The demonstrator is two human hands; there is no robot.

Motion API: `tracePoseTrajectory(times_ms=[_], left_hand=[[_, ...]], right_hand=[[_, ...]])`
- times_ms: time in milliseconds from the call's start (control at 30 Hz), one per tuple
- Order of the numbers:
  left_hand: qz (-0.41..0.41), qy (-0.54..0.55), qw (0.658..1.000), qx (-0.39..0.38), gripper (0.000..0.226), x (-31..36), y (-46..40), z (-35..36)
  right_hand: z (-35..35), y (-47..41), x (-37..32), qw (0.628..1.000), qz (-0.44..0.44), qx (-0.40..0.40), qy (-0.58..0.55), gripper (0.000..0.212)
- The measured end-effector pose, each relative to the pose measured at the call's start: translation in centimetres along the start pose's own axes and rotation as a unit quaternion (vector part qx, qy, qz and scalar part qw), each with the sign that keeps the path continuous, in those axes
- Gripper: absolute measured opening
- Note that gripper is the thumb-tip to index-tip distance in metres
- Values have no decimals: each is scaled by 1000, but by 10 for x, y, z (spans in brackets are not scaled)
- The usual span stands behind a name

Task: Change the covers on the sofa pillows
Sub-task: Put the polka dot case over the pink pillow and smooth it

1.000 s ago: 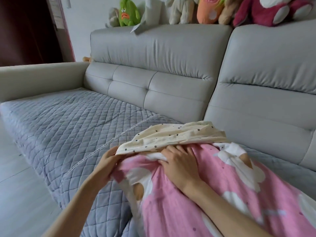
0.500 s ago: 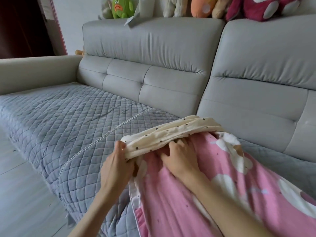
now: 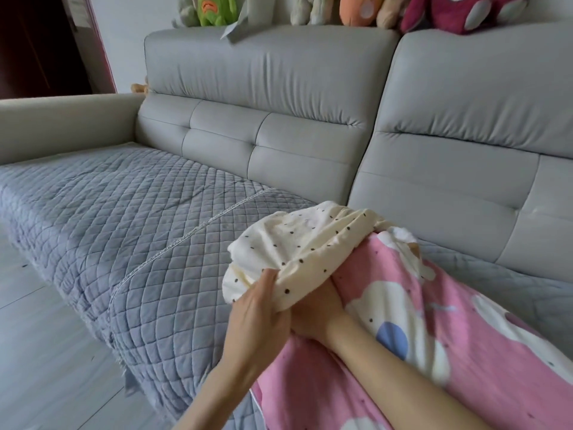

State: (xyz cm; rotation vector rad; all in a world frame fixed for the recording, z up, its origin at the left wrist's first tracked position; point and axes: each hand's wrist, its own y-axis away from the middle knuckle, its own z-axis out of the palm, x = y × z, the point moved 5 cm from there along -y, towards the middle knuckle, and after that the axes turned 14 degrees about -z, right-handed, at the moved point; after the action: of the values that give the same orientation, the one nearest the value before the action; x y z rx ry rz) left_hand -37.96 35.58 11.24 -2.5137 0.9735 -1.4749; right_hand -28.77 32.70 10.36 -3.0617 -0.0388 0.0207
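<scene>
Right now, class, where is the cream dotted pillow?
In the head view, the cream dotted pillow lies low and centre on the quilted seat cover, sticking out of the pink cover, gripped by the left hand.

The cream cotton pillow with small dark dots (image 3: 297, 243) lies on the sofa seat, its visible end bunched and wrinkled, pointing toward the backrest. The pink fabric cover with white cloud shapes and a blue circle (image 3: 434, 336) wraps the rest of the pillow and stretches to the lower right; its open edge sits just below the exposed cream end
</scene>
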Motion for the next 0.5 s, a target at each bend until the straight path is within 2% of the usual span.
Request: tracePoseTrajectory(times_ms=[33, 133, 200, 267, 367, 400, 500], left_hand=[[-10, -18, 1000, 16, 13, -6, -5, -4], [-59, -53, 995, 59, 24, -24, -24, -19], [-83, -63, 993, 62, 29, -26, -37, -24], [-106, -92, 990, 27, 31, -20, -52, -21], [-142, -136, 979, -59, 12, -11, -81, -12], [-147, -157, 974, -72, 14, -8, -89, -14], [-116, -250, 961, -33, 9, 2, -108, -31]], right_hand=[[-2, 2, -5, 999, -22, -8, 30, 48], [4, 9, -1, 1000, -17, -2, 18, 50], [3, 15, -3, 999, -31, 1, 29, 51], [-3, 16, -4, 997, -48, 49, 45, 57], [4, 15, -2, 997, -34, 55, 32, 61], [6, 12, -1, 997, -32, 62, 23, 63], [-5, -2, 2, 996, -11, 85, -16, 70]])
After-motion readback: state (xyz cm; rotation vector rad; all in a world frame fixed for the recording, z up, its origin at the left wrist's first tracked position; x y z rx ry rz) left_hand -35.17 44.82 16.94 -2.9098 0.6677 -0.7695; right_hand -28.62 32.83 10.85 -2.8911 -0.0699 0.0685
